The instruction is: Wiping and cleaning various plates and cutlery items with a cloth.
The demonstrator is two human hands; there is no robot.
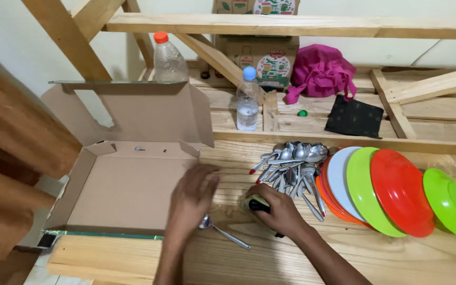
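My left hand rests on the wooden table at the right edge of an open, flat cardboard box, covering the bowl end of a metal spoon whose handle points to the lower right. My right hand is closed over a small yellow-green and black object pressed against the table. Just beyond it lies a heap of metal spoons.
Overlapping plastic plates in white, green and orange, plus a green bowl, lie at the right. Two plastic bottles, a pink bag, a black cloth and printed cartons sit on the wooden shelf behind.
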